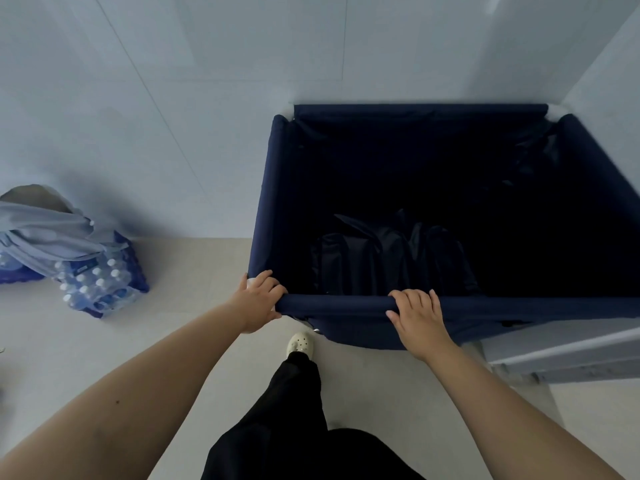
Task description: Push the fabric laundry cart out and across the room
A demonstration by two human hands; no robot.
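Note:
The navy fabric laundry cart (273,188) stands in front of me, its far rim against the pale tiled wall. Dark bags or folded fabric lie at its bottom. My left hand (258,299) grips the near left corner of the padded top rail (332,304). Further right along that rail, my right hand (417,315) is wrapped over the bar. Both arms are stretched forward.
Shrink-wrapped packs of water bottles (100,282) with a grey cloth (45,230) draped over them sit on the floor at the left by the wall. A grey panel (561,348) stands close on the cart's right. My foot in a white clog (300,344) is under the rail.

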